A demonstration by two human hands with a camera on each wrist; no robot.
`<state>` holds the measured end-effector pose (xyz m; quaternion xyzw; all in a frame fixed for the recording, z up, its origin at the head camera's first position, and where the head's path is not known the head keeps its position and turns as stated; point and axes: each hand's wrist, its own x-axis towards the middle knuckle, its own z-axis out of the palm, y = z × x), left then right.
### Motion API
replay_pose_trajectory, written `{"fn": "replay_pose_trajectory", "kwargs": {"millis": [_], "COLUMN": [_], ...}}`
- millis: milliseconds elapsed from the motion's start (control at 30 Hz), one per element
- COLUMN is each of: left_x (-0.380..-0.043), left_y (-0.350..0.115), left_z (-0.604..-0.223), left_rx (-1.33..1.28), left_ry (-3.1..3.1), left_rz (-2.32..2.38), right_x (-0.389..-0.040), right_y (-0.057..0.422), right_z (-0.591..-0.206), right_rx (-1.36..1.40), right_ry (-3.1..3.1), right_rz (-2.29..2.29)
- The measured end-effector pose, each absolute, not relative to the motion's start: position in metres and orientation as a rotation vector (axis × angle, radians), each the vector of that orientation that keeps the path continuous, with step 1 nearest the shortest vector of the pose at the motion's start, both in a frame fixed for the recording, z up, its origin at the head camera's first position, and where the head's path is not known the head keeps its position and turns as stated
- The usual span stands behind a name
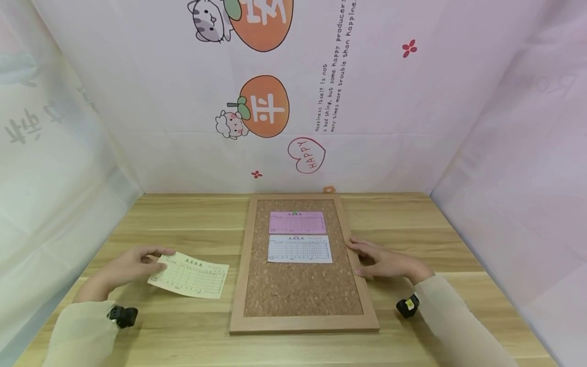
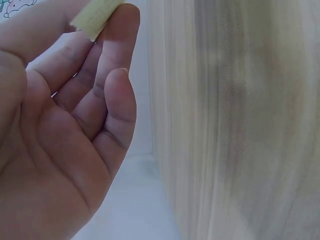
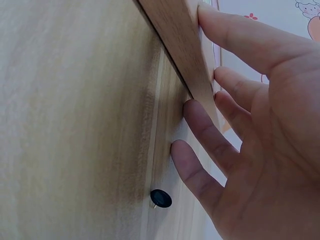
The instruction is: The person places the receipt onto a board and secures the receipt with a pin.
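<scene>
My left hand [image 1: 133, 266] pinches a yellow receipt slip [image 1: 194, 278] by its left edge, between thumb and fingers, to the left of the cork board [image 1: 302, 293]. Only a corner of the yellow slip [image 2: 97, 19] shows in the left wrist view. On the wood-framed board a pink slip [image 1: 297, 223] is fastened at its top with a green push pin [image 1: 295, 213]. Just below it lies a white slip [image 1: 299, 250]. With extended fingers, my right hand [image 1: 385, 261] touches the board's right frame edge; the frame [image 3: 182, 40] also shows in the right wrist view.
A dark-headed push pin [image 3: 161, 198] lies on the wooden table near the right hand's fingers. The table [image 1: 197, 346] is bordered by a printed white cloth [image 1: 367, 153] at the back and sides. Both wrists wear black cameras [image 1: 123, 316].
</scene>
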<state>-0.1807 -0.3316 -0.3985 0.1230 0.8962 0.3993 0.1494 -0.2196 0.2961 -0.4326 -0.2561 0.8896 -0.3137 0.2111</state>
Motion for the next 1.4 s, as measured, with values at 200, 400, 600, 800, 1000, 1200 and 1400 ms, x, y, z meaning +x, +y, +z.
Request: {"fn": "replay_pose_trajectory", "kwargs": {"millis": [200,400,600,800,1000,1200,1400], "left_x": [-0.181,-0.183,-0.183,-0.179,-0.178,-0.179,-0.179], "left_y": [-0.331,-0.330,-0.324,-0.320,-0.320,-0.320,-0.319], "left_z": [-0.397,-0.390,-0.380,-0.375,-0.373,-0.372,-0.371], "left_rx": [0.351,0.396,0.440,0.480,0.505,0.469,0.391], "left_ry": [2.553,2.618,2.642,2.635,2.653,2.664,2.655], "left_rz": [1.197,1.168,1.182,1.244,1.281,1.291,1.309], "right_x": [-0.220,-0.220,-0.219,-0.218,-0.219,-0.219,-0.219], "right_y": [0.296,0.296,0.296,0.296,0.297,0.296,0.296], "right_z": [-0.433,-0.433,-0.433,-0.432,-0.432,-0.432,-0.432], "right_rx": [-0.716,-0.715,-0.709,-0.705,-0.699,-0.688,-0.682], "right_ry": [2.472,2.469,2.473,2.472,2.463,2.462,2.454], "right_rz": [-0.878,-0.881,-0.881,-0.884,-0.889,-0.894,-0.903]}}
